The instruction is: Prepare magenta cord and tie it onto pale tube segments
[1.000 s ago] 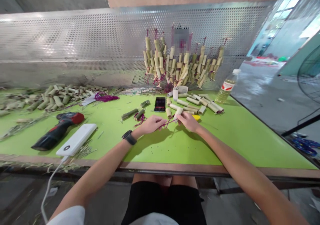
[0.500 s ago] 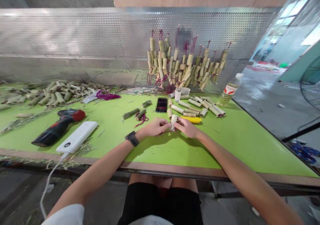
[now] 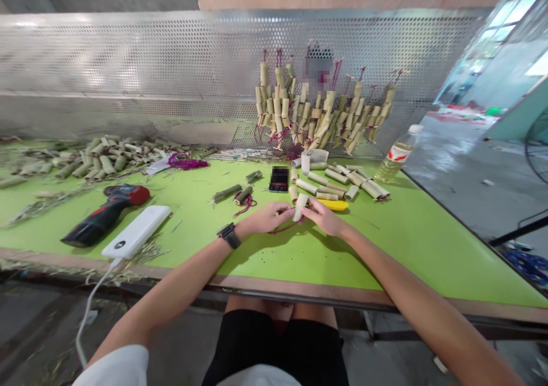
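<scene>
A short pale bamboo tube is held between my two hands, just above the green tabletop. My right hand grips it from the right with thumb and fingers. From the left, my left hand is pinched at the tube's side, with a purple cord running below its fingers. Whether the left fingertips hold the cord, the tube or both is too small to tell. Beyond my right fingers lies a yellow object, and more bamboo tubes lie just past the held one.
At left are a drill, a white power bank and a pile of tubes. A phone-like device stands ahead. Strung tubes hang on the perforated metal panel. A bottle stands at right.
The held tube has tilted and shows more of its length between my hands. The purple cord now hangs in a wider curve below it. The view has shifted slightly.
</scene>
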The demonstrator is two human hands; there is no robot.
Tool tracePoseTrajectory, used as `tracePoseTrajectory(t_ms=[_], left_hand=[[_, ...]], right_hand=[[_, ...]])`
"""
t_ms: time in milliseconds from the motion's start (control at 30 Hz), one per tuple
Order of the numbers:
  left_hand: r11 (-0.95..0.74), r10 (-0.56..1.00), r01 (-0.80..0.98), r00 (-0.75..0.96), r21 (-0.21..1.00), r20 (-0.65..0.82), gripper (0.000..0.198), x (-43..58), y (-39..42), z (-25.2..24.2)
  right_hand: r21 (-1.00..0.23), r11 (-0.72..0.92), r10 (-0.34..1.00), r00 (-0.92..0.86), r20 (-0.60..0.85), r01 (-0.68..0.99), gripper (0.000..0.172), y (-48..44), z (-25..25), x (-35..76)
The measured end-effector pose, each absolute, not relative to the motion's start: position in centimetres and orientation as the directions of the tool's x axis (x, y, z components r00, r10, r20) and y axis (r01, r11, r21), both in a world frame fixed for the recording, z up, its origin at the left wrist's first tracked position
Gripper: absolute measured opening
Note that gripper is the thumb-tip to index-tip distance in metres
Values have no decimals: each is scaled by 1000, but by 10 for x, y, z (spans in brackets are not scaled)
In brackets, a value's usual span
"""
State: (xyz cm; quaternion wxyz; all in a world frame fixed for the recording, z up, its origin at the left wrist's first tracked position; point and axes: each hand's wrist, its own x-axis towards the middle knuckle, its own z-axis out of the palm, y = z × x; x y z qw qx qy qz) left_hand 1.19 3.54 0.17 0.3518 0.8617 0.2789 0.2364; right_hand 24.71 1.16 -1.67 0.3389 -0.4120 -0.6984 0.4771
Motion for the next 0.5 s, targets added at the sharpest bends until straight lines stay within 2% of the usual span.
tracePoseTrajectory(t_ms=[100, 267, 400, 500], left_hand=[[-563, 677, 298, 702, 771, 223, 47, 9, 39, 2], [-388, 764, 211, 618, 897, 185, 47, 8, 48, -3], [-135, 780, 2, 617, 991, 105, 46, 12, 52, -12], [64, 756, -77, 654, 995, 2, 46, 15, 52, -17]], right_hand=[[-954, 182, 924, -373, 83, 237, 38, 13, -17, 248], [-994, 110, 950, -297, 96, 28, 38, 22, -20, 252], [-991, 56, 965, -248, 84, -118, 32, 29, -21, 253], [-981, 3, 969, -243, 51, -195, 25, 28, -17, 251]])
